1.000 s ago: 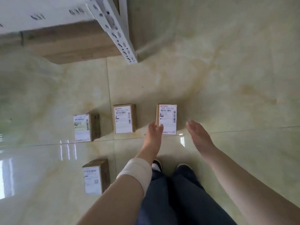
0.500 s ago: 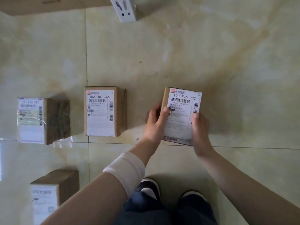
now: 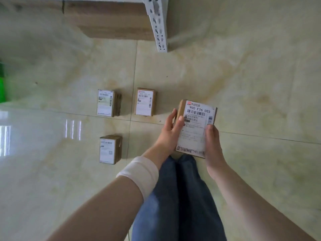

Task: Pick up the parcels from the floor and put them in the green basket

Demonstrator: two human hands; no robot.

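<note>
both hands, left hand [image 3: 171, 132] and right hand [image 3: 212, 141], are gripping a labelled parcel [image 3: 196, 126] centre frame, above three parcels [image 3: 145, 102] lying on the floor [image 3: 251, 84].

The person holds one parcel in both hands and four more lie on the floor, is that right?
No: three lie on the floor, not four. The head view shows the far-left parcel, the far-right parcel beside it and the near parcel. The left hand and right hand do hold the fourth parcel.

Glossy beige floor tiles [image 3: 243, 80] carry bright glare at left; a white slotted shelf post [image 3: 158, 26] rises behind.
</note>
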